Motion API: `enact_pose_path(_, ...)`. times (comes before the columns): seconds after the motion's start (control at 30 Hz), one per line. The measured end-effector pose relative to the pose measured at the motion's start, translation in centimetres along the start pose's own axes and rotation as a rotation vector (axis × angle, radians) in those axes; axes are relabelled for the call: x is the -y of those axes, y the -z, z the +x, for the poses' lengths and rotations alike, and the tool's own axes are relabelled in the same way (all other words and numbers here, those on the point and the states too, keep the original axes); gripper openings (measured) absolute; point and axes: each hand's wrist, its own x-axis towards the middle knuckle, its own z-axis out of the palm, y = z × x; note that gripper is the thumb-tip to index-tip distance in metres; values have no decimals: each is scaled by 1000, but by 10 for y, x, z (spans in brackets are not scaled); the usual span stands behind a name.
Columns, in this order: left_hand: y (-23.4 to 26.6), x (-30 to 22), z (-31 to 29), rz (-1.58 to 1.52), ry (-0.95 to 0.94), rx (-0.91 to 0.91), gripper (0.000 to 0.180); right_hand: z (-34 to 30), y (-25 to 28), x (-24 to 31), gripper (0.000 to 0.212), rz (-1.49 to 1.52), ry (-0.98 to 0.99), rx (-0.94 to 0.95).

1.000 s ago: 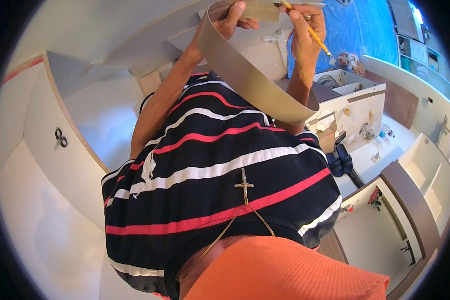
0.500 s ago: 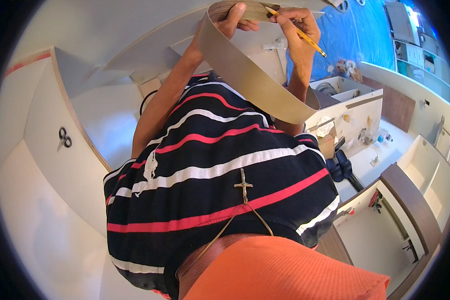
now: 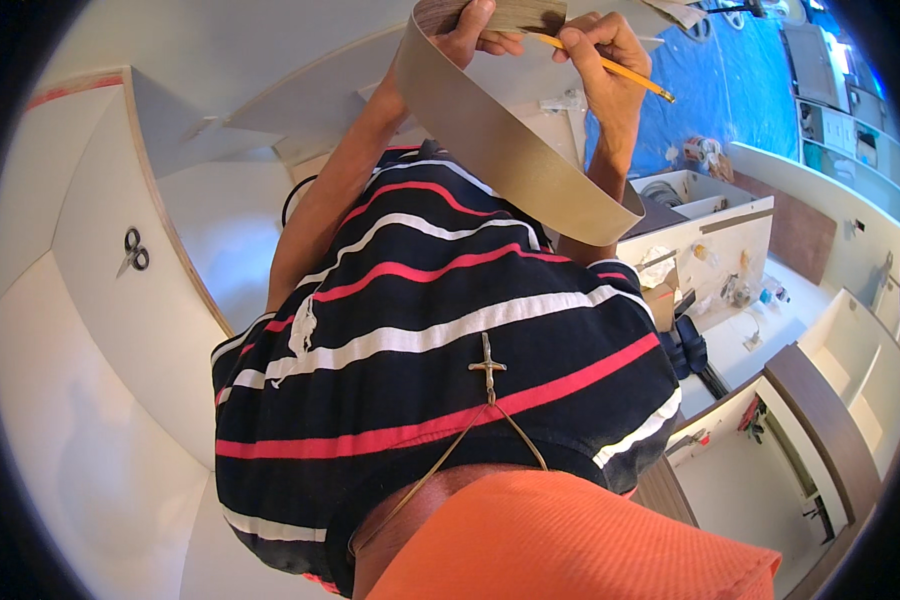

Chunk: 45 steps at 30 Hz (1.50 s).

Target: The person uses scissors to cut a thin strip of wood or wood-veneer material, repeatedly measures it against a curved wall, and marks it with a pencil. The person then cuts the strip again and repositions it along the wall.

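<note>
My left hand (image 3: 462, 40) is closed on a looped edge banding strip (image 3: 510, 145), its thumb lying over the wood-grain face near one end. The strip's plain beige back curves down to the right, across my right forearm. In my right hand (image 3: 610, 65) is a yellow pencil (image 3: 638, 82), pinched between thumb and fingers. Its tip points left, toward the strip's lower edge by my left fingertips; whether it touches cannot be made out.
Black-handled scissors (image 3: 135, 250) lie on a white panel at the left. To the right stand open white cabinet boxes (image 3: 760, 480), one with tools inside. Blue plastic sheeting (image 3: 740, 90) covers the area at the far right. Dark sandals (image 3: 686, 348) sit beside the cabinets.
The pencil tip has come down off the strip's wood-grain face to its lower edge. My right hand has shifted slightly right and down. My left hand keeps its hold on the strip.
</note>
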Motion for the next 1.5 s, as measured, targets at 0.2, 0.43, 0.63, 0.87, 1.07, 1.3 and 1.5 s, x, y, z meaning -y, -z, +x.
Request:
enact_pose_path(0.2,6,-5,2,-685,476,89,36,2,-6,-2,16,3,-23,-36)
enact_pose_path(0.43,9,-3,-1,-607,376,20,34,5,-15,5,16,-150,-11,-56)
enact_pose_path(0.63,12,3,-4,-678,404,21,33,11,-24,3,15,-213,98,-37)
enact_pose_path(0.87,19,7,-8,-718,411,30,32,13,-31,1,13,-210,109,-23)
enact_pose_path(1.07,23,8,-9,-742,427,27,32,13,-36,0,13,-241,127,-30)
enact_pose_path(1.3,32,11,-14,-736,431,34,34,14,-46,-1,13,-219,101,-24)
enact_pose_path(1.5,38,11,-11,-727,412,42,37,19,-47,4,14,-218,116,-21)
